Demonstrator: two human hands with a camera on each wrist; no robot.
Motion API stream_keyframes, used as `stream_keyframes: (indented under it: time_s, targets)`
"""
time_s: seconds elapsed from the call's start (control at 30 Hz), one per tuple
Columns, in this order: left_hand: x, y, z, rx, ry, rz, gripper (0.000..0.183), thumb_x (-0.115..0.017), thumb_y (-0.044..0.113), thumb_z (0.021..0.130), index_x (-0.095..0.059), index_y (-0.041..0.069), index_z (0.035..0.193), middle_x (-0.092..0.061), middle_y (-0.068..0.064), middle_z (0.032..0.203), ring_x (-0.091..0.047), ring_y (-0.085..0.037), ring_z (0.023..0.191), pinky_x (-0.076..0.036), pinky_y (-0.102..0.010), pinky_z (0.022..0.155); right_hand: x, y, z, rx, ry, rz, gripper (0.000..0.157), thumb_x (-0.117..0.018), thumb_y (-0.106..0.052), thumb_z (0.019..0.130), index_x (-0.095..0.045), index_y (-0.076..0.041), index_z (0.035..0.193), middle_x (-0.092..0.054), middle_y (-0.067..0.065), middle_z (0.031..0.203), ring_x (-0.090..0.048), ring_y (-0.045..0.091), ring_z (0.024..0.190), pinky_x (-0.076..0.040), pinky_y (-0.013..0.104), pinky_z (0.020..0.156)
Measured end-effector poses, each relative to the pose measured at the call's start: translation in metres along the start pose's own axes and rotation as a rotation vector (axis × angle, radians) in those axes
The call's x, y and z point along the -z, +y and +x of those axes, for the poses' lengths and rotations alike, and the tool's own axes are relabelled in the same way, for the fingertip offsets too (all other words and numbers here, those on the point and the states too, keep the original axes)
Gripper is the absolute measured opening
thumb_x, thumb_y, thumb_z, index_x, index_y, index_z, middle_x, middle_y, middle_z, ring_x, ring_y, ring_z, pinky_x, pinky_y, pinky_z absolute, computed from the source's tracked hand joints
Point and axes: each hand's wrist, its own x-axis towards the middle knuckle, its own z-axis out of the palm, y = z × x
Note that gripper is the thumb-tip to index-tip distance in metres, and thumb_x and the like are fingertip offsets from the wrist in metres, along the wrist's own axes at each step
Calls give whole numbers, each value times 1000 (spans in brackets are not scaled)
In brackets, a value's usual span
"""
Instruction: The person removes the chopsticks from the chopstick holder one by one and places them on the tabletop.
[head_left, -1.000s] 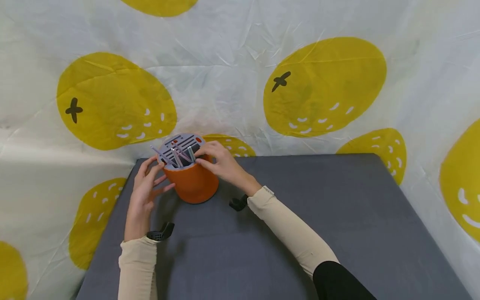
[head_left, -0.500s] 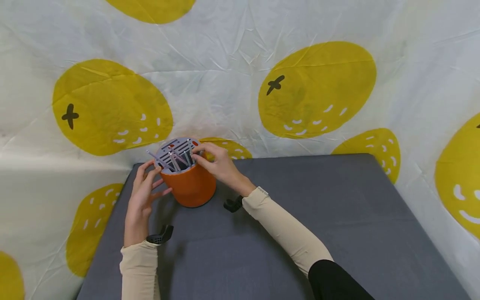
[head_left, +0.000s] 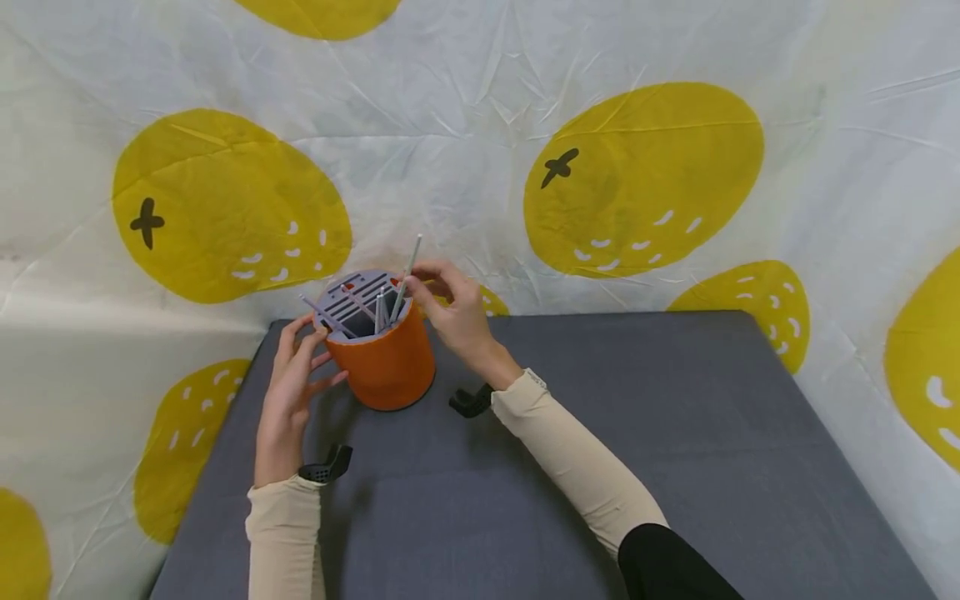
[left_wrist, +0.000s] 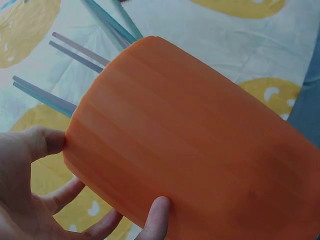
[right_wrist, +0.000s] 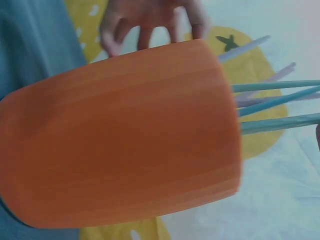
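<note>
An orange utensil holder [head_left: 384, 371] with a grey slotted top [head_left: 358, 286] stands upright near the table's back left. My left hand [head_left: 287, 383] rests on its left side, fingers spread, the fingertips at the rim and wall. Thumb and fingertips of my right hand [head_left: 463, 323] pinch a pale green chopstick [head_left: 416, 247] above the right side of the top. It leans to the right, its lower end down in the holder's front compartment. Other chopsticks, lilac [head_left: 322, 312], blue [right_wrist: 272, 104] and grey, lean in that compartment; their lower ends are hidden.
A dark grey cloth [head_left: 600, 400] covers the table. White fabric printed with yellow fruit [head_left: 645, 179] hangs along the back and left. My wrists carry black camera mounts [head_left: 471, 402].
My right hand has turned and lifted slightly at the holder's right rim, and the pale green chopstick now stands higher above the top. My left hand keeps its place on the side.
</note>
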Motion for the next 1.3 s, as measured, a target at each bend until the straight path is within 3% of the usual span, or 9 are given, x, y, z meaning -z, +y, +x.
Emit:
stream_keyframes:
  time_s: [0.17, 0.37, 0.57, 0.7, 0.83, 1.1, 1.3]
  targets:
    - [0, 0, 0, -5, 6, -1, 57, -57, 53, 95, -32, 41, 146, -32, 0, 148, -42, -29, 124, -58, -48, 90, 12, -2, 11, -2, 127, 120, 19, -60, 8, 93, -57, 11, 111, -64, 29, 101, -67, 37, 84, -61, 45, 75]
    - [-1, -1, 2, -1, 13, -5, 56, -56, 51, 97, -33, 40, 146, -31, -2, 150, -42, -29, 123, -57, -50, 92, 32, 3, 20, -64, 281, 233, 22, -57, -3, 98, -55, 12, 114, -64, 24, 103, -65, 39, 86, -60, 51, 75]
    - [0, -3, 2, -7, 15, -9, 56, -56, 51, 96, -33, 39, 146, -34, 0, 145, -43, -27, 120, -58, -48, 90, 43, 15, 12, -195, 342, 313, 23, -54, -2, 99, -53, 15, 116, -64, 24, 102, -66, 37, 85, -61, 48, 73]
    - [1, -2, 4, -11, 13, -13, 57, -57, 52, 96, -33, 40, 145, -35, 1, 145, -44, -26, 118, -59, -47, 89, 45, 26, 1, -386, 340, 356, 27, -58, -7, 99, -54, 14, 116, -65, 25, 101, -68, 32, 82, -62, 48, 72]
    - [0, -2, 5, -9, 14, -14, 58, -58, 54, 94, -33, 40, 145, -35, 1, 145, -44, -26, 118, -58, -48, 89, 48, 42, -18, -582, 294, 340, 31, -62, -14, 97, -58, 10, 117, -69, 14, 98, -70, 28, 81, -61, 51, 74]
    - [0, -2, 4, -16, 13, -8, 59, -58, 55, 94, -33, 40, 146, -35, 1, 142, -44, -25, 117, -59, -47, 88, 49, 65, -52, -849, 175, 261, 30, -66, -20, 95, -64, 1, 115, -72, 1, 92, -68, 19, 76, -59, 56, 77]
    - [-1, -2, 3, -22, 15, -9, 60, -58, 54, 94, -32, 39, 147, -35, 1, 141, -43, -26, 118, -60, -46, 86, 50, 74, -73, -1065, 105, 211, 25, -66, -20, 95, -68, -5, 114, -74, 9, 99, -68, 19, 75, -60, 51, 79]
